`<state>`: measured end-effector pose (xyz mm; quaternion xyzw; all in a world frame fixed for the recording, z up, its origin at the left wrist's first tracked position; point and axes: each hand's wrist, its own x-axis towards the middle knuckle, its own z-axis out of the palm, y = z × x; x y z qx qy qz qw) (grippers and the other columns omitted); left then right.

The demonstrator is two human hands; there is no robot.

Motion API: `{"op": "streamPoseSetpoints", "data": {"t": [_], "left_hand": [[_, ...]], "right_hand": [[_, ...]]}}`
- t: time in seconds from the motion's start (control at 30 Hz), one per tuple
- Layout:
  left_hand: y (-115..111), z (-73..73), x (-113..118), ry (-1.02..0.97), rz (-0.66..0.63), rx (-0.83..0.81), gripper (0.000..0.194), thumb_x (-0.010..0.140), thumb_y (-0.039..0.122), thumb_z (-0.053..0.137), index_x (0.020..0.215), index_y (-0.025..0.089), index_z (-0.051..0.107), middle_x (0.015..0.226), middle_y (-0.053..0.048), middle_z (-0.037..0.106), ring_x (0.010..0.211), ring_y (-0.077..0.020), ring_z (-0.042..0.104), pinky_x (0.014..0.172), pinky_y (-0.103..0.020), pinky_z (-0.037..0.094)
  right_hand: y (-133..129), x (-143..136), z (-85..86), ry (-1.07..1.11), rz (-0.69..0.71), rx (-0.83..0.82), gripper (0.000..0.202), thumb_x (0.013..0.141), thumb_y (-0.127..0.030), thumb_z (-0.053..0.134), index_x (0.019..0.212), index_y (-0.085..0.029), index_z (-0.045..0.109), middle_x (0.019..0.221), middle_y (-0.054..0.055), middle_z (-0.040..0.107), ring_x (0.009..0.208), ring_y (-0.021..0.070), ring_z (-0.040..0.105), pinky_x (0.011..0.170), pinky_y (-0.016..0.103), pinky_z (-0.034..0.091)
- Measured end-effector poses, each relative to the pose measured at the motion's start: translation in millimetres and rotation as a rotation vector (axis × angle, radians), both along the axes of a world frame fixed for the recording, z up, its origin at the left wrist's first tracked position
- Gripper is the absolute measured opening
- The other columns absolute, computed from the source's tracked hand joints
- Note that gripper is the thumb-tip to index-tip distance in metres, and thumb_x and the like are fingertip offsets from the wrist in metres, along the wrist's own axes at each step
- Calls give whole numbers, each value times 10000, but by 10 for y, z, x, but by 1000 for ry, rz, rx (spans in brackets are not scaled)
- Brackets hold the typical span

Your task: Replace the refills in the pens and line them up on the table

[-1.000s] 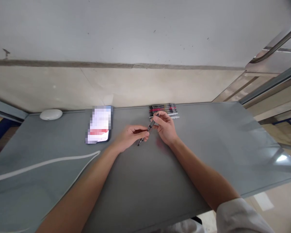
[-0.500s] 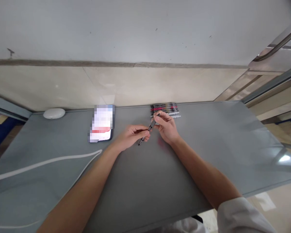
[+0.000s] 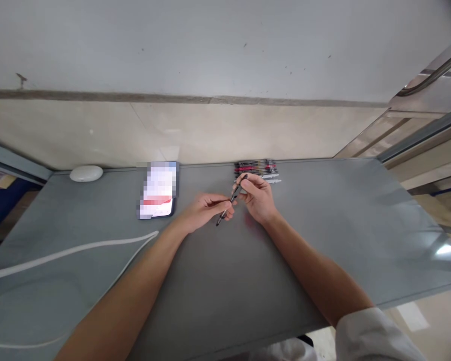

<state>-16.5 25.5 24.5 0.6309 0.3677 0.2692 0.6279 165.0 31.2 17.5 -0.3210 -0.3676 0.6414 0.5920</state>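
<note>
Between my two hands a dark pen is held at a slant above the grey table, its lower end toward me and to the left. My left hand pinches its lower part between thumb and fingers. Higher up, my right hand closes thumb and fingertips on the upper part of the same pen. Just behind my right hand lies a row of several pens, dark, red and white ones side by side, partly covered by that hand.
A phone with a lit, blurred screen lies left of my hands. Farther left is a white rounded object by the wall. A white cable runs across the table's left side.
Both hands keep hold of the pen in nearly the same place. Its upper part has turned slightly in my right fingers. The whole view has shifted a little.
</note>
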Motion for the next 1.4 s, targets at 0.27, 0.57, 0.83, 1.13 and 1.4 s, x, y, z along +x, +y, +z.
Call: {"op": "streamPoseSetpoints", "data": {"t": [0.27, 0.57, 0.83, 1.13, 1.4], "left_hand": [[17, -62, 41, -86, 197, -100, 303, 756, 368, 763, 1000, 196, 713, 784, -17, 695, 719, -139, 623, 738, -294, 479], [10, -13, 19, -10, 79, -39, 227, 840, 382, 674, 923, 175, 712, 778, -26, 687, 730, -142, 609, 729, -287, 463], [22, -47, 0, 2, 5, -14, 258, 900, 393, 600, 927, 163, 715, 872, -59, 712, 790, -154, 621, 783, -302, 466], [14, -111, 18, 24, 108, -39, 283, 792, 382, 732, 998, 193, 685, 796, -20, 688, 749, -147, 622, 695, -280, 455], [9, -35, -17, -52, -75, -19, 266, 910, 385, 584, 838, 159, 705, 796, -49, 690, 720, -134, 606, 719, -280, 475]], "right_hand": [[43, 26, -3, 75, -154, -51, 233, 650, -286, 810, 752, -236, 607, 768, -54, 568, 692, 82, 562, 587, 203, 524], [19, 42, -4, 55, -69, -14, 182, 678, -272, 792, 771, -251, 637, 767, -52, 598, 717, 96, 596, 587, 209, 519], [25, 61, -29, 90, -2, 22, 131, 716, -235, 770, 804, -246, 674, 780, -43, 603, 715, 94, 613, 601, 217, 541], [27, 49, -18, 85, -80, -21, 173, 677, -232, 801, 760, -255, 652, 764, -55, 575, 696, 78, 576, 568, 183, 525], [4, 69, -27, 130, 92, 23, 148, 691, -243, 783, 790, -256, 674, 801, -40, 615, 759, 126, 639, 571, 247, 564]]}}
